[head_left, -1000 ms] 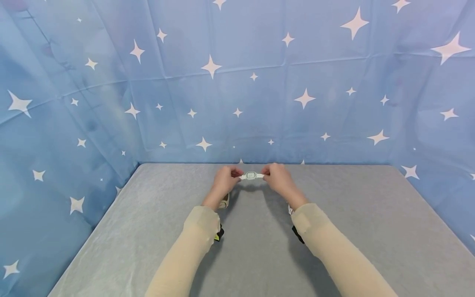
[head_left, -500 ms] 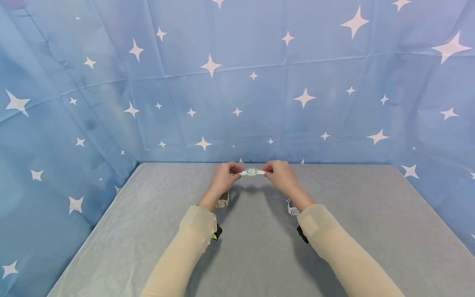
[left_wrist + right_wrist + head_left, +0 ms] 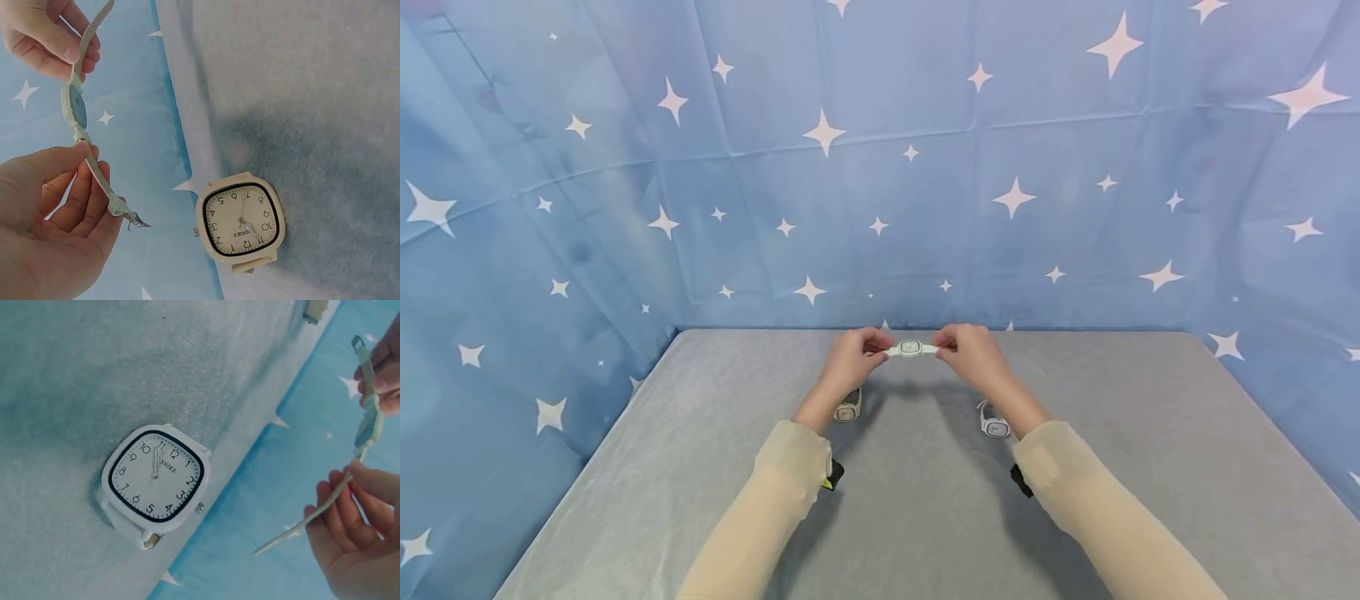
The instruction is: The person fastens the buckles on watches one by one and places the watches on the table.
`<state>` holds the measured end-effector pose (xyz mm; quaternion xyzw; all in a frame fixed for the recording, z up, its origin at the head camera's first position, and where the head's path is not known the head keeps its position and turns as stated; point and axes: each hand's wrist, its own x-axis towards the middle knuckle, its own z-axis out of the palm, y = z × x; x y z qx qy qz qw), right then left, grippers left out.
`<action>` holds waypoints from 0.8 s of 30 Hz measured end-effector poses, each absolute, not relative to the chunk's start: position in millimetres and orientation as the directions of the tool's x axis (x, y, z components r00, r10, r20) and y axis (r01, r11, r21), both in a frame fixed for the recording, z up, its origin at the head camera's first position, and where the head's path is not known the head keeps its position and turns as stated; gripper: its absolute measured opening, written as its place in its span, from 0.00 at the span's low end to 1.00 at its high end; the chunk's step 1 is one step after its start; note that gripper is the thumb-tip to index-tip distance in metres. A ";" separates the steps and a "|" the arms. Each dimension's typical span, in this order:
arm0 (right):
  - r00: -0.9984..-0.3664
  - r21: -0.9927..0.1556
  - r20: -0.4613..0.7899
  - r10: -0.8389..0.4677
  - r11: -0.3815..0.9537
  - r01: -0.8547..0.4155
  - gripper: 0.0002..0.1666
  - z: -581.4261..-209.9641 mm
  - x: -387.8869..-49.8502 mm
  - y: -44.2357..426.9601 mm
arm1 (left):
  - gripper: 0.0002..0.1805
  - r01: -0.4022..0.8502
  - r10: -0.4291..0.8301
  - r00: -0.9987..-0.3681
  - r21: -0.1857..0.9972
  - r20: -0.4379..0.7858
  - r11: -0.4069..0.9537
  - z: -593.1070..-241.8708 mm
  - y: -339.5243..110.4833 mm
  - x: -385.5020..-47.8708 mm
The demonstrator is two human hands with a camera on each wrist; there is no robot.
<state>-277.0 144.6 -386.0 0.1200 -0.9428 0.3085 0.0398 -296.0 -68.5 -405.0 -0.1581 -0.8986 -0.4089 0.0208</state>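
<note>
A pale green wristwatch (image 3: 911,347) is stretched out level between both hands, raised over the far part of the table. The left hand (image 3: 848,357) pinches its buckle-side strap between thumb and fingers; in the left wrist view the buckle (image 3: 134,219) sticks out past the fingers. At the other side the right hand (image 3: 973,358) pinches the holed strap, whose free tip (image 3: 265,549) reaches beyond the fingers in the right wrist view. On the table below the left wrist lies a beige square watch (image 3: 240,219). Beneath the right wrist lies a white square watch (image 3: 156,475).
A black and yellow item (image 3: 833,477) lies partly hidden by the left sleeve. Another black item (image 3: 1021,481) shows beside the right sleeve. The grey cloth-covered table (image 3: 917,517) ends at a blue star-patterned curtain (image 3: 880,183).
The pale green watch has risen slightly, and the forearms have spread a little apart, uncovering more of the beige and white watches. Both hands keep their pinch.
</note>
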 end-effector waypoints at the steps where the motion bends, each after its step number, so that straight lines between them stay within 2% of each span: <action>1: -0.967 -0.568 0.153 -0.205 0.782 -0.256 0.09 -385.6 -275.9 144.8 | 0.08 0.301 0.269 -0.949 0.727 0.164 0.617 -404.7 -69.0 -294.9; 12: -0.945 -0.526 0.228 -0.235 0.787 -0.323 0.07 -381.5 -265.8 147.9 | 0.08 0.327 0.292 -0.939 0.730 0.181 0.600 -398.0 -70.9 -286.0; 24: -0.941 -0.526 0.231 -0.249 0.781 -0.336 0.07 -382.3 -253.5 151.9 | 0.07 0.322 0.300 -0.939 0.740 0.169 0.591 -396.4 -69.5 -277.1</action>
